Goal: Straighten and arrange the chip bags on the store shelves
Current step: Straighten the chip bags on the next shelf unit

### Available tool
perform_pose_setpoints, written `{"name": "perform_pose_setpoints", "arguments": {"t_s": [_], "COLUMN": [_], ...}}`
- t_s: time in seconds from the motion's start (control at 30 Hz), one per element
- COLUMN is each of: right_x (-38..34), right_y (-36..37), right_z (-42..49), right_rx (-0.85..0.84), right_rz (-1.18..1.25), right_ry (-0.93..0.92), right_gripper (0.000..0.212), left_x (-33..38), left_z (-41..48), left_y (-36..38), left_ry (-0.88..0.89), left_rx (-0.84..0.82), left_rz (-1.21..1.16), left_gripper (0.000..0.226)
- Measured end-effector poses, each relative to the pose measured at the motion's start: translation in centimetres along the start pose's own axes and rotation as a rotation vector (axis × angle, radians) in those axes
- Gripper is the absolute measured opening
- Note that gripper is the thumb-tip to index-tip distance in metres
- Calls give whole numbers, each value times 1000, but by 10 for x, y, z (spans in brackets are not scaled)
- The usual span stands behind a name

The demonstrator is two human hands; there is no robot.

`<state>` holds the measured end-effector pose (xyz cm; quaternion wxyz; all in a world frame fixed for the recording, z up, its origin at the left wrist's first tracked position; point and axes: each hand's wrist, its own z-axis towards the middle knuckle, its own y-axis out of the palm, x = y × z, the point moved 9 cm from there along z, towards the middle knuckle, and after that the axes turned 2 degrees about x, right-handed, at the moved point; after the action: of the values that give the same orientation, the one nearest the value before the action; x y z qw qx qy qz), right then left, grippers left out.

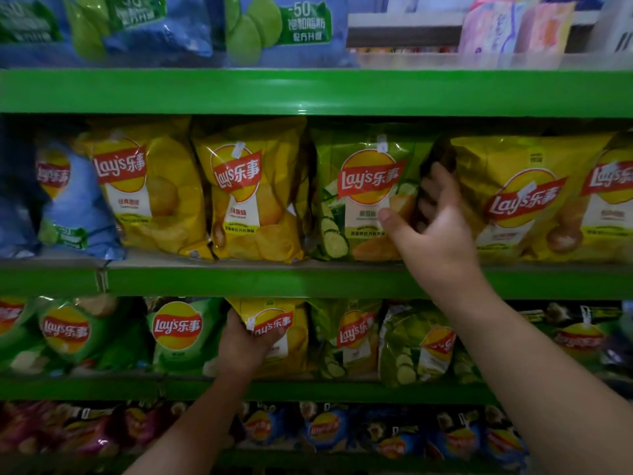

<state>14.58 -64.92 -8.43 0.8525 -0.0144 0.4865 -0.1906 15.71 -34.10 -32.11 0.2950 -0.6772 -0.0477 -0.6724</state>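
Observation:
Lay's chip bags stand in rows on green shelves. My right hand (433, 228) reaches into the gap between a green cucumber bag (363, 197) and a large yellow bag (520, 200) on the middle shelf; its thumb presses the green bag's front and its fingers lie behind that bag's right edge. One shelf lower, my left hand (245, 344) grips a yellow bag (279, 329) from its left side, thumb across the front. That yellow bag stands among green bags.
Two more yellow bags (246, 193) and a blue bag (73, 204) fill the middle shelf's left part. Blue bags sit on the top shelf (308, 92). Dark blue and purple bags line the bottom row. Pastel packages (507, 25) stand at upper right.

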Motion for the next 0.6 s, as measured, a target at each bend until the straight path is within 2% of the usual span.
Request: {"name": "perform_pose_setpoints", "arguments": {"t_s": [0.2, 0.27, 0.33, 0.47, 0.6], "right_x": [14, 18, 20, 12, 4], "right_y": [11, 12, 13, 9, 5], "right_z": [16, 20, 22, 22, 17], "right_rx": [52, 52, 52, 103, 156], "right_rz": [41, 19, 2, -68, 9], "right_ry": [64, 89, 92, 20, -69], "right_gripper": [93, 93, 89, 74, 60], "left_x": [8, 10, 12, 14, 14], "left_z": [7, 8, 8, 7, 7], "left_y": [-5, -6, -8, -11, -13], "left_ry": [53, 46, 33, 25, 14], "left_rx": [-22, -27, -33, -36, -42], "left_rz": [-12, -28, -49, -59, -54], "left_gripper": [81, 72, 62, 56, 52]}}
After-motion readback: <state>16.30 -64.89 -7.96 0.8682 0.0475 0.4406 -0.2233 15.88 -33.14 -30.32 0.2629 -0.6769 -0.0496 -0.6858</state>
